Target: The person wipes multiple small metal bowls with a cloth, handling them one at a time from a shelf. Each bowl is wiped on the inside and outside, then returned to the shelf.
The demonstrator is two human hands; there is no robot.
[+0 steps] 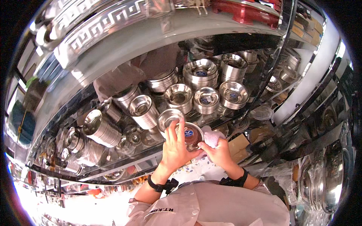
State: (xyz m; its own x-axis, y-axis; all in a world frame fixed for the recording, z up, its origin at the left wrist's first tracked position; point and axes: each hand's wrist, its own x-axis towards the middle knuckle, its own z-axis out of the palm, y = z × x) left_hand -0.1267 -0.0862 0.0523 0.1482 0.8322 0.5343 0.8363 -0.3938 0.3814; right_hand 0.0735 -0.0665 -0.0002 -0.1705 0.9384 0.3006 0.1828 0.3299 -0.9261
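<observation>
A shallow stainless steel bowl [197, 141] with a blue sticker at its centre is between my two hands, in front of my chest. My left hand [176, 144] spans its left side, with fingers reaching up to the far rim and the thumb by the near rim. In my right hand [219, 151] is a bunched pale pink cloth [212, 137], pressed against the right rim, where the thumb also rests. Just beyond my left fingers, another steel bowl [167, 117] sits on the dark glossy shelf [199, 118].
Several stacks of steel bowls [178, 96] stand along the shelf, some with blue stickers. Taller stacks [101, 128] lean at the left. A glass pane [158, 42] curves above. To the right are cardboard [239, 145] and plastic-wrapped large steel trays [319, 180].
</observation>
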